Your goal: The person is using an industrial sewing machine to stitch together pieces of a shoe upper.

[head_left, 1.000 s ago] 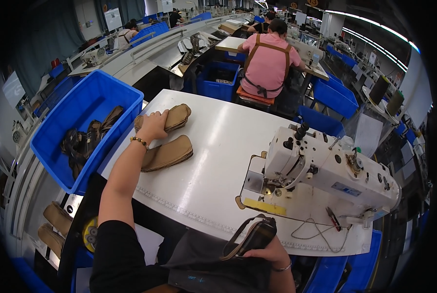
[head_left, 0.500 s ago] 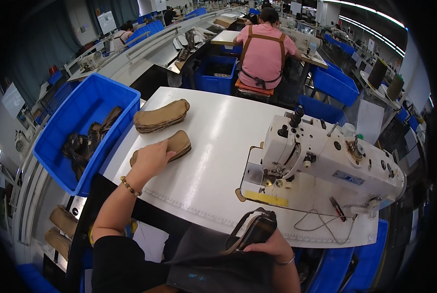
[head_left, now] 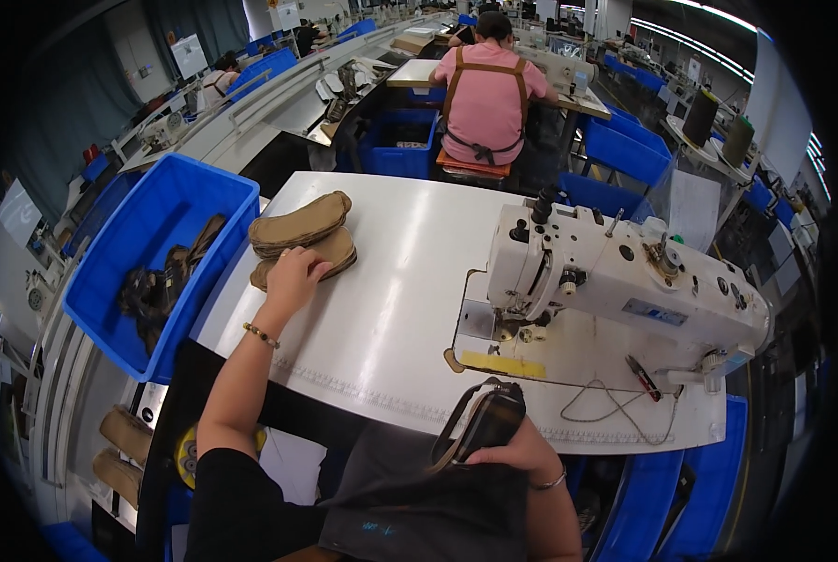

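Observation:
Two stacks of tan, rounded-end fabric pieces lie at the left of the white table. The far stack (head_left: pixel 299 223) rests against and partly over the near stack (head_left: pixel 338 247). My left hand (head_left: pixel 293 278) is at the near stack's front edge, fingers bent and closed on it; the fingertips are partly hidden. Low in front of the table, my right hand (head_left: pixel 522 448) grips a dark, curved sewn piece (head_left: pixel 492 420) with a pale inner edge and a strap-like loop on its left side. Its thumb presses the lower edge.
A white sewing machine (head_left: pixel 616 281) occupies the table's right side, with small red-and-black snips (head_left: pixel 642 377) and a loose cord near it. Left of the table, a blue bin (head_left: pixel 190 187) holds dark pieces. More tan pieces (head_left: pixel 124 433) lie lower left. A person in pink (head_left: pixel 485 108) sits ahead.
My left hand has moved away from me, and the near tan stack has shifted up against the far one. My right hand still holds the dark piece, now tilted more upright.

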`<action>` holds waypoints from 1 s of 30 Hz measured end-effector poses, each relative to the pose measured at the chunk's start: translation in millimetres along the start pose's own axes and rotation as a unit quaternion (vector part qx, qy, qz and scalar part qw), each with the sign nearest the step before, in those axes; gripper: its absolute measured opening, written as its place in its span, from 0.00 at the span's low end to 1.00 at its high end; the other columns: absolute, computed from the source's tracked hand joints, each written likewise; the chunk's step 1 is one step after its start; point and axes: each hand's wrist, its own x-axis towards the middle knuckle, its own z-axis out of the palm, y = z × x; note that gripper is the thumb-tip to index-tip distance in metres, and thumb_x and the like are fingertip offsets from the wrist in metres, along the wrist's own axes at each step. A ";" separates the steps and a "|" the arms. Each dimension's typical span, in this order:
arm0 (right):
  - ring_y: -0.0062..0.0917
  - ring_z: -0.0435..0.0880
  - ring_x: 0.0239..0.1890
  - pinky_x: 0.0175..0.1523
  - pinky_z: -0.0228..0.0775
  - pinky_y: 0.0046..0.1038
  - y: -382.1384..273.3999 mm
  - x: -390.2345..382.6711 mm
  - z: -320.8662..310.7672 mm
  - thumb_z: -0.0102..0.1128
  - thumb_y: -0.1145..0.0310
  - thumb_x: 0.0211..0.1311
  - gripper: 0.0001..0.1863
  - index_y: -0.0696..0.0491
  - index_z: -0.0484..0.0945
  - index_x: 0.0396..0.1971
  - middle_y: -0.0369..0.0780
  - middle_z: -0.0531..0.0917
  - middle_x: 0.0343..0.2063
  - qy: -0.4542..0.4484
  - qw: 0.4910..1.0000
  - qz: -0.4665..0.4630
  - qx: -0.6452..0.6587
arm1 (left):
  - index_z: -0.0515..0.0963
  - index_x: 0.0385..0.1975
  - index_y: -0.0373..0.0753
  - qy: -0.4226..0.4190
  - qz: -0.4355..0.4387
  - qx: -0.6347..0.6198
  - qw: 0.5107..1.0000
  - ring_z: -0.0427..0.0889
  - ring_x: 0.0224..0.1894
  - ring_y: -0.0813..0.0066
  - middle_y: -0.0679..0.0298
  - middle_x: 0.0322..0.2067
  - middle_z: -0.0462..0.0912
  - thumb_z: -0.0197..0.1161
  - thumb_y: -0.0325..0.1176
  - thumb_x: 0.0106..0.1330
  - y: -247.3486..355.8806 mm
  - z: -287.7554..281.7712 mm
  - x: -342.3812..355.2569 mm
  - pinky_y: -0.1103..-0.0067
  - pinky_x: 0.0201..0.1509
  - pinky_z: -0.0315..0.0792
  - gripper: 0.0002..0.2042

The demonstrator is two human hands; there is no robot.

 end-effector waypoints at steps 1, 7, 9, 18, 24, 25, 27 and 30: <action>0.22 0.78 0.50 0.58 0.71 0.28 -0.2 -0.2 0.0 0.83 0.73 0.42 0.37 0.59 0.73 0.54 0.38 0.81 0.47 0.001 1.000 -0.006 -0.004 | 0.83 0.38 0.41 -0.001 -0.001 0.000 1.000 0.79 0.43 0.61 0.63 0.36 0.82 0.67 0.36 0.62 -1.3 0.1 1.1 0.68 0.45 0.74 0.09; 0.21 0.78 0.49 0.57 0.72 0.27 1.7 -0.2 1.0 0.83 0.72 0.42 0.35 0.59 0.75 0.53 0.37 0.82 0.45 0.017 0.999 -0.024 -0.020 | 0.81 0.32 0.39 0.023 0.025 -0.021 0.999 0.78 0.43 0.58 0.60 0.34 0.82 0.67 0.35 0.61 -15.5 15.4 4.2 0.64 0.46 0.74 0.07; 0.21 0.78 0.49 0.57 0.71 0.27 1.3 -0.3 0.8 0.83 0.72 0.42 0.35 0.59 0.75 0.53 0.37 0.83 0.45 0.007 1.000 -0.002 -0.013 | 0.78 0.32 0.37 0.008 0.027 0.001 1.000 0.77 0.41 0.56 0.57 0.36 0.81 0.66 0.33 0.62 -15.5 18.0 5.0 0.65 0.46 0.72 0.07; 0.20 0.79 0.48 0.57 0.72 0.25 5.6 -2.2 -2.0 0.82 0.74 0.43 0.35 0.58 0.75 0.54 0.36 0.83 0.45 0.009 1.000 0.001 0.017 | 0.74 0.30 0.38 0.127 0.181 -0.042 0.974 0.74 0.37 0.55 0.59 0.30 0.76 0.66 0.31 0.60 55.5 -3.3 -27.7 0.63 0.40 0.67 0.07; 0.18 0.79 0.49 0.57 0.72 0.25 15.1 -7.8 -3.7 0.81 0.78 0.43 0.34 0.57 0.76 0.54 0.34 0.84 0.44 -0.028 0.999 -0.007 0.015 | 0.75 0.32 0.38 -0.071 0.299 -0.111 0.945 0.75 0.38 0.56 0.59 0.33 0.77 0.66 0.31 0.60 154.6 26.6 -88.3 0.66 0.44 0.68 0.07; 0.18 0.79 0.49 0.57 0.72 0.25 15.1 -8.7 -2.9 0.81 0.78 0.43 0.34 0.57 0.76 0.54 0.34 0.84 0.44 -0.023 0.999 -0.016 0.025 | 0.75 0.34 0.38 -0.148 0.308 -0.123 0.932 0.75 0.39 0.56 0.58 0.34 0.77 0.66 0.31 0.60 164.1 26.9 -91.0 0.67 0.45 0.69 0.08; 0.19 0.79 0.50 0.58 0.71 0.26 14.3 -8.4 -0.5 0.81 0.76 0.43 0.34 0.57 0.76 0.54 0.35 0.84 0.45 0.013 0.999 -0.043 0.019 | 0.76 0.35 0.38 -0.080 0.302 -0.164 0.936 0.77 0.40 0.59 0.60 0.36 0.79 0.65 0.32 0.62 175.7 20.2 -96.4 0.68 0.45 0.69 0.08; 0.20 0.79 0.50 0.58 0.71 0.26 11.4 -5.8 3.4 0.82 0.74 0.43 0.34 0.57 0.76 0.54 0.35 0.84 0.45 0.040 0.999 -0.018 0.024 | 0.76 0.38 0.37 -0.120 0.235 -0.370 0.891 0.78 0.40 0.68 0.63 0.36 0.80 0.62 0.35 0.68 189.4 5.7 -113.5 0.72 0.45 0.70 0.07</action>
